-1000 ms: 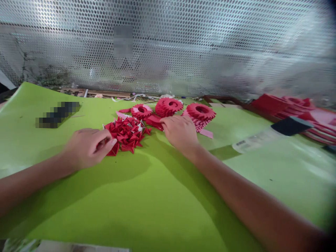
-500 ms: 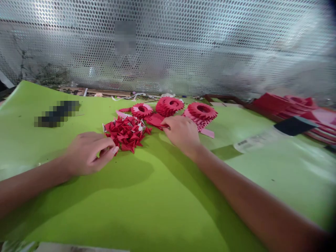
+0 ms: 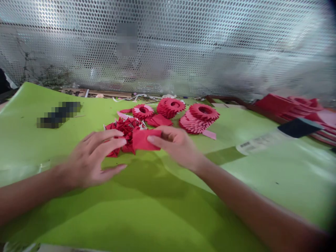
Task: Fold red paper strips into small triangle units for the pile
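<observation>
Between thumb and fingers, my right hand (image 3: 181,145) pinches a red paper rectangle (image 3: 143,140). My left hand (image 3: 96,159) is open, thumb and fingers apart, just left of that paper and holding nothing. Behind both lies a heap of folded red paper triangles (image 3: 124,126), partly hidden by the left fingers and the held sheet. A stack of flat red paper pieces (image 3: 159,120) rests just beyond my right hand. Further back stand ring-shaped stacks of folded paper: a small ring (image 3: 142,111), a red coil (image 3: 170,106) and a taller red-and-pink coil (image 3: 199,118).
A green sheet (image 3: 147,217) covers the table. To the right lies a clear, dark-ended package (image 3: 278,134), near piled red and pink paper (image 3: 291,108). A pink strip (image 3: 209,134) sits by the tall coil. Perforated metal (image 3: 168,45) rises behind. A blurred-out dark object (image 3: 59,114) lies left.
My right hand has come from the flat stack toward the left and nearer me, now with a red paper rectangle. My left hand has opened its fingers beside the heap.
</observation>
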The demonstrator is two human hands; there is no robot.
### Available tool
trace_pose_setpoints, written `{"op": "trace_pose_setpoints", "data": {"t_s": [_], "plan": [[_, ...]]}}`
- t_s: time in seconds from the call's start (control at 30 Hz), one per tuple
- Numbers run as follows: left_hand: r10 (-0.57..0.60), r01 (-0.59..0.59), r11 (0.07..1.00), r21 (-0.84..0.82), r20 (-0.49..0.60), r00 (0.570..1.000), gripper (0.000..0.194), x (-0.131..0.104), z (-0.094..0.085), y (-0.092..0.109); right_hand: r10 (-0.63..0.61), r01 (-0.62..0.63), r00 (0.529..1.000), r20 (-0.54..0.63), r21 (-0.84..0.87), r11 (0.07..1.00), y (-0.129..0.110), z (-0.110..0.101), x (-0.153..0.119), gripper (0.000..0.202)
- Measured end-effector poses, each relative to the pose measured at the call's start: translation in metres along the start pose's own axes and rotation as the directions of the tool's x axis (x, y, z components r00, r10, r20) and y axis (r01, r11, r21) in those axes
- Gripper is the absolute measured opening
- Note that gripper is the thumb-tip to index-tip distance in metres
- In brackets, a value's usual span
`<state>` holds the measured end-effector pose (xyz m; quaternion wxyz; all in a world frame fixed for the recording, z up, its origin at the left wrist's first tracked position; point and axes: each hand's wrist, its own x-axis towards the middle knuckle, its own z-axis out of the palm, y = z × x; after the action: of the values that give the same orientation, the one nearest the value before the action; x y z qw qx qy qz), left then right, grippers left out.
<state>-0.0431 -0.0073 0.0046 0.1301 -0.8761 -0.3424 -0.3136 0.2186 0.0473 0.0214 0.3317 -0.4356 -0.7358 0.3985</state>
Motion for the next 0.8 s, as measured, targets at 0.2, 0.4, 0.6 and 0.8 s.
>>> {"op": "trace_pose_setpoints", "data": {"t_s": [0.2, 0.4, 0.6, 0.8], "plan": [[0.123, -0.12, 0.992, -0.034, 0.101, 0.987, 0.048, -0.001, -0.003, 0.009, 0.133, -0.265, 0.931, 0.34, 0.378, 0.887, 0.003, 0.029, -0.017, 0.022], [0.103, -0.09, 0.992, -0.085, 0.156, 0.982, 0.043, -0.001, -0.001, 0.01, 0.172, -0.327, 0.908, 0.383, 0.39, 0.861, 0.007, 0.034, -0.019, 0.024], [0.067, -0.053, 0.995, -0.08, 0.193, 0.979, 0.034, -0.001, 0.003, 0.01, 0.2, -0.336, 0.901, 0.386, 0.326, 0.884, 0.003, 0.033, -0.023, 0.031], [-0.044, 0.077, 0.988, -0.137, 0.231, 0.972, 0.022, 0.0, 0.005, 0.009, 0.018, -0.014, 0.974, 0.227, -0.017, 1.0, -0.013, 0.031, -0.03, 0.034]]}}
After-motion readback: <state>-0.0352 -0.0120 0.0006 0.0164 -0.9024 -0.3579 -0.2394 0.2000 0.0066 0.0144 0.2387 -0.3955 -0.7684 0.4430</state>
